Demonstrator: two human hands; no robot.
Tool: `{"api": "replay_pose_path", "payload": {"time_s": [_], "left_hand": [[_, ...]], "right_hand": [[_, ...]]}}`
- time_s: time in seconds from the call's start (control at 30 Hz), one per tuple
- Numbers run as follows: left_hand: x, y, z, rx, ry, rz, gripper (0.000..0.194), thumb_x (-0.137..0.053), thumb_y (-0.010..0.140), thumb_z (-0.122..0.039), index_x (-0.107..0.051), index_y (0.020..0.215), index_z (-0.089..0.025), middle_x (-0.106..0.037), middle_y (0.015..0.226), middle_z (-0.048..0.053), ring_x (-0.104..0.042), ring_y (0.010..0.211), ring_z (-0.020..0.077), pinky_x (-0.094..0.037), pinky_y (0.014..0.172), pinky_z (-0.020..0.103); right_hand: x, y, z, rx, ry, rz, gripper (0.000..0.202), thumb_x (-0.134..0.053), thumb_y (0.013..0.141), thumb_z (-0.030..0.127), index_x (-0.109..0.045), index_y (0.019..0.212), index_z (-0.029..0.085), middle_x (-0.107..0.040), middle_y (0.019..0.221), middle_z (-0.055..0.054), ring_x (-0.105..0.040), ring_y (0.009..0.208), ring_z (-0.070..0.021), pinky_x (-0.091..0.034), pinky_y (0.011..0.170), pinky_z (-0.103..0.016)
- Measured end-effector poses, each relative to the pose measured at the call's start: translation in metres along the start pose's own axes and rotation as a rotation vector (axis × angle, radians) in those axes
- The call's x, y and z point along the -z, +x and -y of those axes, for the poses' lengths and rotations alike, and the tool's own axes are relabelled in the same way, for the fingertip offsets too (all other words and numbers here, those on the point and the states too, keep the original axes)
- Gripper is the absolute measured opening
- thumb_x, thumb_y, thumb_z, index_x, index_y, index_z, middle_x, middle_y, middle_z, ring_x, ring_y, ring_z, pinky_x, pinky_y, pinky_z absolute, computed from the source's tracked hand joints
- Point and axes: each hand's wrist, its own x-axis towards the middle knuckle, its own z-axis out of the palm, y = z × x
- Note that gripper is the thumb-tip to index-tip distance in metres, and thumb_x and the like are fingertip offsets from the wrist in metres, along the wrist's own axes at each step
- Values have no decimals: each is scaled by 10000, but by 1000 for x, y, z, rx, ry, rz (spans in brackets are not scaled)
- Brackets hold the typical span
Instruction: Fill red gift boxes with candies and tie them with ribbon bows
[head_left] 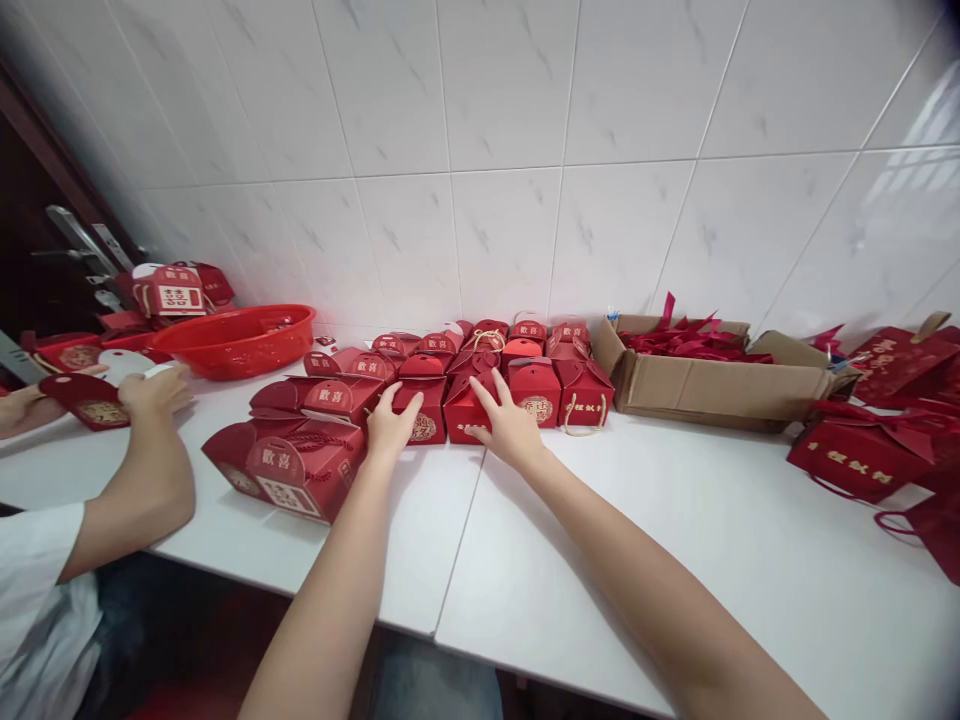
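**Alignment, as it appears, at mid-frame**

Left hand (pixel 390 427), thumb and fingers parted, meets a gold-printed, dark-red card box (pixel 430 402); right hand (pixel 514 428), fingers fanned wide, covers a neighbouring peaked red card box (pixel 460 412), centre. Light, even pressure low on the walls should square both without denting the card.

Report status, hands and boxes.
Left hand, fingers parted, at a red box. Right hand spread over the neighboring box. Cardboard carton to their right.
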Motion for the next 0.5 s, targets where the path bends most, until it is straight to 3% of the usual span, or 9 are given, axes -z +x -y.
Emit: {"api": "replay_pose_path", "payload": {"time_s": [0.1,0.17,0.27,0.37,0.5], "left_hand": [[10,-11,-6,11,-9,74,477,-549,824,-440,-561,1240,-206,-651,1206,100,-593,1134,284,-455,977,402],[18,-27,-14,11,-4,111,511,-548,820,-460,-543,1256,-192,-655,1194,118,-600,1123,294,-457,971,415],[28,-58,-32,-18,1,179,610,-538,809,-534,-507,1296,-167,-642,1213,138,-593,1141,300,-451,985,421],[34,-90,-53,-113,35,296,723,-500,808,-600,-439,1355,-131,-536,1353,161,-512,1249,299,-426,1027,408],[44,-128,-74,-187,118,389,919,-623,683,-644,-365,1407,-140,-518,1369,179,-512,1247,337,-475,979,434]], "right_hand": [[7,5,3,36,-25,34,467,-535,876,222,-491,1341,250,-350,1484,-156,-680,915,-285,-553,739,-424],[16,-9,-3,78,-34,42,423,-497,885,178,-534,1300,250,-379,1470,-147,-680,928,-281,-558,739,-416],[34,-47,-18,127,-45,57,425,-462,898,179,-529,1312,249,-374,1475,-151,-690,896,-284,-571,700,-422],[51,-91,-38,148,-33,34,429,-428,907,173,-526,1320,226,-393,1460,-173,-686,927,-295,-585,677,-417],[68,-137,-58,182,21,-68,435,-424,897,154,-534,1311,229,-448,1416,-189,-676,983,-295,-602,681,-407]]}}
